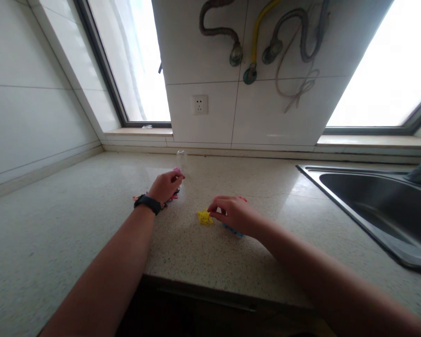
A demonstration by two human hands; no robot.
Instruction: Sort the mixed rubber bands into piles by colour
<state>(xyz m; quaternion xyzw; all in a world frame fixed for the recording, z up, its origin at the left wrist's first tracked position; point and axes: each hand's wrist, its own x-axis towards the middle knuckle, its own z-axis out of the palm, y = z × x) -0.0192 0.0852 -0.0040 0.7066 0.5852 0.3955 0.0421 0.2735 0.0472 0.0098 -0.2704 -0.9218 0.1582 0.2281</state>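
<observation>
My left hand (pixel 165 184), with a dark band on its wrist, is closed in a pinch on a small pink bunch (pixel 177 171). The bunch is right beside a clear glass (pixel 181 159). Under and around that hand lies a mixed-colour pile of small pieces (pixel 173 195), partly hidden. My right hand (pixel 231 211) has its fingertips pinched together at the edge of a yellow pile (pixel 205 217); whether a piece is between them is too small to tell. A blue pile (pixel 234 230) is partly covered by this hand, and a bit of red (pixel 243 199) shows behind it.
A steel sink (pixel 368 206) is set into the speckled counter (pixel 210 257) on the right. The counter's front edge runs close below my hands. On the tiled wall behind are a socket (pixel 199 104) and several hanging hoses (pixel 254 37).
</observation>
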